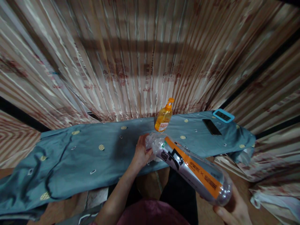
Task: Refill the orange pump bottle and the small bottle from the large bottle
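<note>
I hold a large clear plastic bottle (192, 168) with an orange and grey label, tilted with its neck toward the table. My right hand (234, 209) grips its base at the lower right. My left hand (140, 153) is closed around the neck end, where some crumpled clear plastic (151, 140) sits. An orange pump bottle (163, 118) stands upright just beyond the neck, on the blue-grey cloth (93, 156) covering the table.
A black phone (212, 127) and a blue-framed digital clock (223, 115) lie at the cloth's far right. Striped curtains (140, 62) hang close behind and at both sides. A white plastic bag (269, 200) lies at the lower right.
</note>
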Demonstrator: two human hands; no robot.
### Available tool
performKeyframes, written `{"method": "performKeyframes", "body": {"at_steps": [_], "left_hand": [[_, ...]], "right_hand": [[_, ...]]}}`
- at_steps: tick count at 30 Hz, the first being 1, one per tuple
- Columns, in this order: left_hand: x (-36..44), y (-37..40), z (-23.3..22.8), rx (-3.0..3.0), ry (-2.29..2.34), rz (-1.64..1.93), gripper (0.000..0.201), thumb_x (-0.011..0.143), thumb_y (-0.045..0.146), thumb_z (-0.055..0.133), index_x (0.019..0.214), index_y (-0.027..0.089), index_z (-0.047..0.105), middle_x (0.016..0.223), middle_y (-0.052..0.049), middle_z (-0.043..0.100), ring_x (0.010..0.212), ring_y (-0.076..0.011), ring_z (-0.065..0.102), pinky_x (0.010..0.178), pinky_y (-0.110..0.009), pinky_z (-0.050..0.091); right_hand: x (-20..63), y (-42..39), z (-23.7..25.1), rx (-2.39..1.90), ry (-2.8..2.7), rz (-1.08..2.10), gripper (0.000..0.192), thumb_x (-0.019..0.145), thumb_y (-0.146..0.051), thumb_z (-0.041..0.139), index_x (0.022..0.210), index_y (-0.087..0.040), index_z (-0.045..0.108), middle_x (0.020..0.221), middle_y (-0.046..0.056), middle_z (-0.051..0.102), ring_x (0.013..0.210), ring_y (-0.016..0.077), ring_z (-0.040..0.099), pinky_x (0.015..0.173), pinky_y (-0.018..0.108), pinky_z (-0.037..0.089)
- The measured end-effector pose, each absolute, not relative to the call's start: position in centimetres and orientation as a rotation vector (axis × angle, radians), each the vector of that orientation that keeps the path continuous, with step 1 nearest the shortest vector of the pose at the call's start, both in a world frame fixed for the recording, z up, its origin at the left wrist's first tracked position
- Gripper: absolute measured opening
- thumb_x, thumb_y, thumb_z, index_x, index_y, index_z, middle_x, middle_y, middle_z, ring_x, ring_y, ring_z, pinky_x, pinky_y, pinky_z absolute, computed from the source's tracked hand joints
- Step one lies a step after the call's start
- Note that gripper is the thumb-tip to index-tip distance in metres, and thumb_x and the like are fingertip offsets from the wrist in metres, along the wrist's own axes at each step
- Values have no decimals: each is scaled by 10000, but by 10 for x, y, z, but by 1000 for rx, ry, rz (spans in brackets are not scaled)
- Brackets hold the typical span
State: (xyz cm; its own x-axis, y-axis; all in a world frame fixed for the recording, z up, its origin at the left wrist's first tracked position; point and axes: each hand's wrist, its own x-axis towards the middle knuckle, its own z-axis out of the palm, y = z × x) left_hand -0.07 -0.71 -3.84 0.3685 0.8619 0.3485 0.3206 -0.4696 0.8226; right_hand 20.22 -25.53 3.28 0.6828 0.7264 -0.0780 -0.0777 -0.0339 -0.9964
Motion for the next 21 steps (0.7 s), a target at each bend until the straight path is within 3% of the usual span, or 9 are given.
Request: {"method": "performKeyframes", "body": {"at_steps": [6, 12, 18, 21], "left_hand": [[0, -7, -38, 1982, 998, 1079, 553, 842, 275, 753, 1364, 195, 589, 1329, -138, 655, 1262, -341, 643, 1133, -552, 513], [0, -7, -38, 1959, 993, 1085, 574, 845, 278, 767, 1380, 180, 584, 1328, -148, 648, 1264, -341, 643, 1127, -538, 519], [0, -8, -36, 1958, 1003, 1071, 572, 855, 304, 768, 1377, 152, 591, 1339, -168, 646, 1273, -350, 642, 1132, -545, 513], [0, -9, -33, 1965, 1003, 1060, 557, 860, 291, 755, 1374, 154, 590, 1331, -165, 655, 1261, -350, 649, 1122, -554, 519]], "right_hand": [[192, -253, 48, -1500, -514, 715, 1036, 524, -687, 994, 1410, -306, 616, 1387, 38, 734, 1298, 268, 703, 1017, 238, 574], [196, -254, 44, -1495, -515, 722, 1075, 519, -709, 990, 1433, -283, 618, 1419, 68, 715, 1331, 311, 681, 1044, 293, 583], [223, -262, 19, -1433, -699, 768, 1004, 533, -485, 1038, 1437, -281, 651, 1375, 78, 747, 1256, 320, 733, 969, 302, 633], [215, -259, 25, -1471, -618, 715, 1041, 550, -630, 1007, 1453, -274, 631, 1398, 83, 730, 1282, 312, 716, 1001, 295, 610]]}}
